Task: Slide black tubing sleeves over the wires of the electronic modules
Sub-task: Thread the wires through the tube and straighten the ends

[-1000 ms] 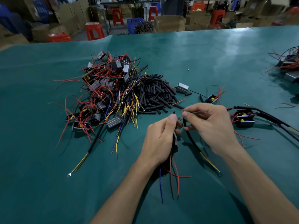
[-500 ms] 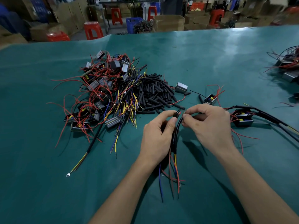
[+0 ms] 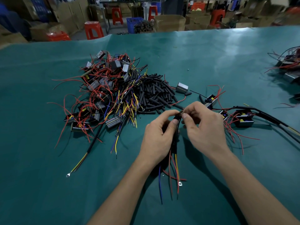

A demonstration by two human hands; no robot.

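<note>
My left hand (image 3: 158,140) grips a bundle of wires in black tubing (image 3: 176,132), held upright near the middle of the green table. Red, blue and yellow wire ends (image 3: 176,172) hang out below that hand. My right hand (image 3: 206,127) pinches the top end of the black tubing with thumb and forefinger, fingertips touching those of the left hand. The module of this bundle is hidden in my left palm. A heap of short black tubing sleeves (image 3: 154,95) lies just beyond my hands. Left of it is a tangled pile of electronic modules (image 3: 103,95) with red and yellow wires.
Sleeved modules with long black tubing (image 3: 245,119) lie to the right of my right hand. More modules (image 3: 290,65) sit at the table's far right edge. A loose sleeved cable with a ring terminal (image 3: 78,164) lies at front left. Boxes and red stools stand behind the table.
The long black sleeved wire that looped out to the right has been brought up against the bundle. My hands have come together at its top, and the wire ends hang lower.
</note>
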